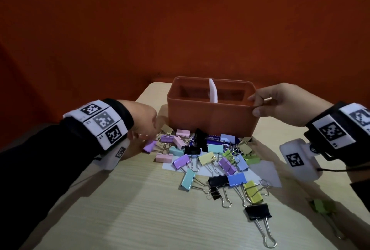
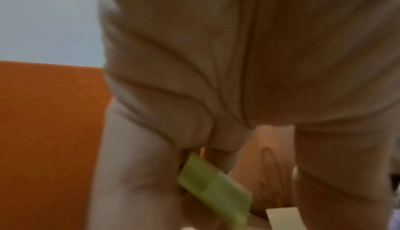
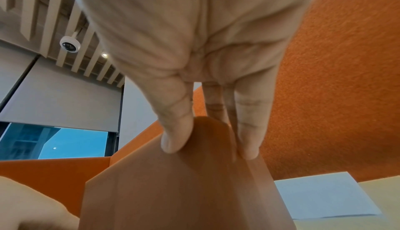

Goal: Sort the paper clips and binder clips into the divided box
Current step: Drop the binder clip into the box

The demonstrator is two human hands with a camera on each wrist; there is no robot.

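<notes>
At 12 o'clock on the table (image 1: 124,199), the divided box (image 1: 210,115) stands upright, its white divider (image 1: 213,91) separating two compartments whose contents cannot be seen. Right hand (image 1: 280,105) pinches the box's 3 o'clock corner, thumb outside and fingers (image 3: 249,131) along the wall, presumably to steady it for loading. Left hand (image 1: 143,118), at 9 o'clock of the pile of binder clips (image 1: 212,161), has its grip curled around a green binder clip (image 2: 214,189), likely bound for a compartment; no paper clips are discernible
</notes>
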